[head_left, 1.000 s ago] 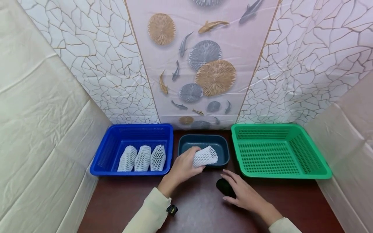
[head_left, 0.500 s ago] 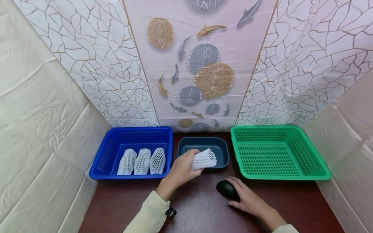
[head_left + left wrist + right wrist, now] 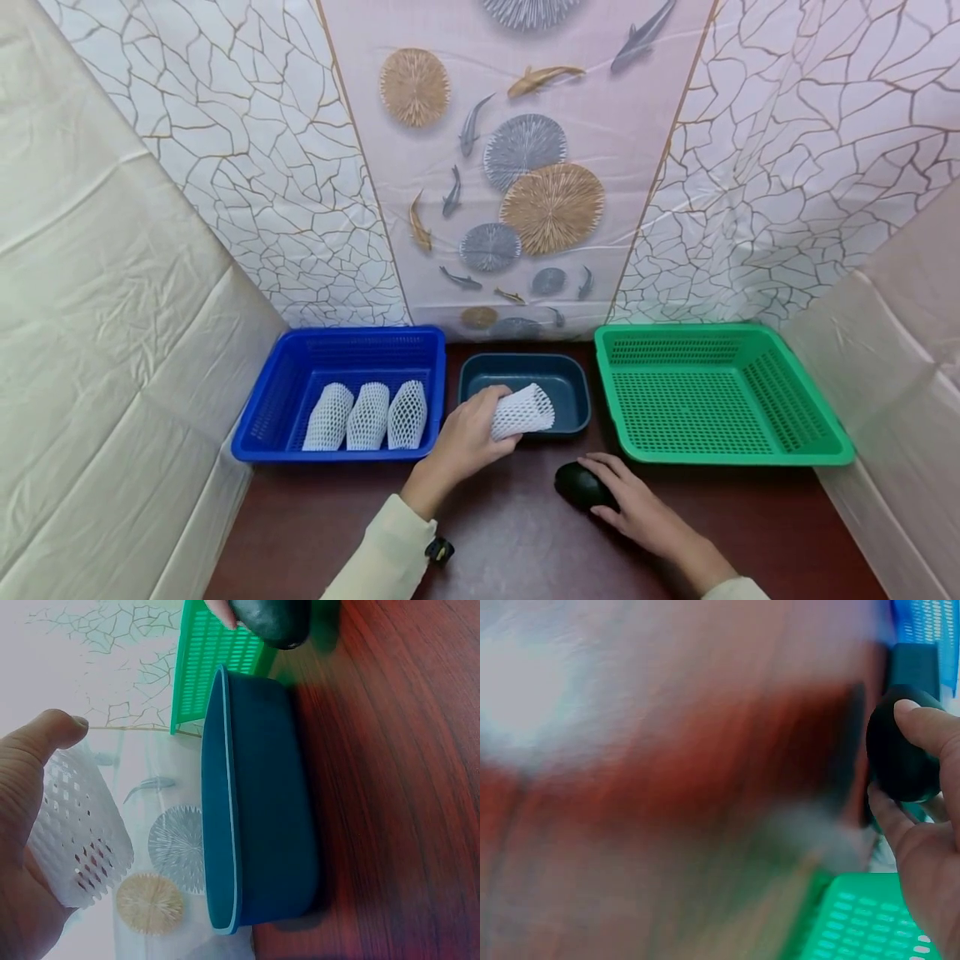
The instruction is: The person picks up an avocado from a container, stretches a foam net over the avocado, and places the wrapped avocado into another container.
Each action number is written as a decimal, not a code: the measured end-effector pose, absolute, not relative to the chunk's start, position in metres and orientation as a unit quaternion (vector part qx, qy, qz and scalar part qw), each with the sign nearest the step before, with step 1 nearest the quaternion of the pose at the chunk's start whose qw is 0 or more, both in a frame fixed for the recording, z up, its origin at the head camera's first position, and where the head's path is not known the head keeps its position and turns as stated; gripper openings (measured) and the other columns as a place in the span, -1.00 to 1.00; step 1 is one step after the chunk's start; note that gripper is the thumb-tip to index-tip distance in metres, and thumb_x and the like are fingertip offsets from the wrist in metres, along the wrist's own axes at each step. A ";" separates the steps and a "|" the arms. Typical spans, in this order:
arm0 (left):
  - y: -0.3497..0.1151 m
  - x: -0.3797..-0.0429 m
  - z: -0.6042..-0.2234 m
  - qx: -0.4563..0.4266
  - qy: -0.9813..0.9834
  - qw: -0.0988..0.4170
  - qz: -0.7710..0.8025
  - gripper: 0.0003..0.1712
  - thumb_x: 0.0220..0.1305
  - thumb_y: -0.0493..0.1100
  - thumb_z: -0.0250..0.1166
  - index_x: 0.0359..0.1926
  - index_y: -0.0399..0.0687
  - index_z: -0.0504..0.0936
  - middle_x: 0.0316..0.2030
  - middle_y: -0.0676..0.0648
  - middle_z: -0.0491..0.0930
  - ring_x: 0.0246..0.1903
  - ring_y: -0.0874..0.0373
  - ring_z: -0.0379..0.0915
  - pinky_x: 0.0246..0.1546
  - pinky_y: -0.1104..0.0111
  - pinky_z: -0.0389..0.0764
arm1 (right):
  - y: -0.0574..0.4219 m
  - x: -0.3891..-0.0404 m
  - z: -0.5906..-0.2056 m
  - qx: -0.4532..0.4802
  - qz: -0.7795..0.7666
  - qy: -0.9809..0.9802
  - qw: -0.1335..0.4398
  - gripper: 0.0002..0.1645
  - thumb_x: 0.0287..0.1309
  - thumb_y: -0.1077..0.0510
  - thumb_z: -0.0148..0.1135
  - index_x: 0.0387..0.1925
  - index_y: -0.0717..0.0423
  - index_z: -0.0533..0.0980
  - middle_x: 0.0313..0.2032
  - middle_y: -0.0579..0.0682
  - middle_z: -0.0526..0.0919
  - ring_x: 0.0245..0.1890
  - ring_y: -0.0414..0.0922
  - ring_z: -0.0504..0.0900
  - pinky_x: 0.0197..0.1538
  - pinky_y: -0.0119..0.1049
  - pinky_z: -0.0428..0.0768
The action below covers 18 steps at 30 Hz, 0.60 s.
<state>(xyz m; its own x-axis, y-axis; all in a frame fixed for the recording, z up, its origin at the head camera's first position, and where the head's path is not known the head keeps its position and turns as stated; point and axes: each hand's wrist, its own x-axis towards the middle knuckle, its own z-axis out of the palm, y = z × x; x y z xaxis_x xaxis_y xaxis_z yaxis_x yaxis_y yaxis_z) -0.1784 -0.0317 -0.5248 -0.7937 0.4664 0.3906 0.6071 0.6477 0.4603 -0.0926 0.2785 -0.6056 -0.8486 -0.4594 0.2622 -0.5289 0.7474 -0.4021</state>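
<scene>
My left hand grips a white foam net sleeve above the front of the small dark teal tray. The sleeve's open end faces right, and in the left wrist view its mesh looks hollow at that end. Nearer to me and to the right, my right hand holds a dark green, glossy avocado. Thumb and fingers lie on opposite sides of the avocado in the right wrist view. Its left end points toward the left hand.
At the left stands a blue basket with three white net-covered things in a row. A green perforated basket stands at the right. The brown table stretches in front, and a patterned cloth hangs behind.
My right hand has moved slightly down, and its thumb has closed in against the avocado. The left hand with the sleeve has barely moved. The view has tilted slightly.
</scene>
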 end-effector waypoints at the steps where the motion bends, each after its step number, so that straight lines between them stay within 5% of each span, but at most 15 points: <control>1: -0.032 -0.179 -0.525 -0.299 -0.900 0.122 -0.294 -0.22 0.14 0.05 0.56 0.29 -0.05 0.42 0.14 -0.05 0.62 -0.02 0.10 0.60 0.05 0.15 0.68 | 0.277 -0.093 -0.602 0.267 0.238 -0.931 0.078 0.04 -0.04 0.19 0.64 0.48 -0.12 0.35 0.31 0.10 0.48 0.21 0.00 0.60 0.04 -0.08 0.68; 10: -0.033 -0.180 -0.526 -0.296 -0.900 0.118 -0.298 -0.23 0.16 0.06 0.54 0.30 -0.02 0.41 0.15 -0.04 0.61 -0.01 0.12 0.59 0.07 0.17 0.67 | 0.268 -0.100 -0.560 0.273 0.256 -0.921 0.107 0.08 -0.05 0.21 0.65 0.50 -0.10 0.33 0.37 0.05 0.45 0.29 0.01 0.54 0.07 -0.04 0.68; 18: -0.033 -0.181 -0.526 -0.301 -0.898 0.127 -0.294 -0.23 0.15 0.05 0.55 0.30 -0.04 0.42 0.14 -0.05 0.62 -0.01 0.09 0.60 0.05 0.16 0.68 | 0.270 -0.113 -0.528 0.269 0.281 -0.909 0.151 0.10 -0.10 0.27 0.65 0.48 0.04 0.31 0.37 0.14 0.47 0.34 0.07 0.49 0.33 -0.72 0.22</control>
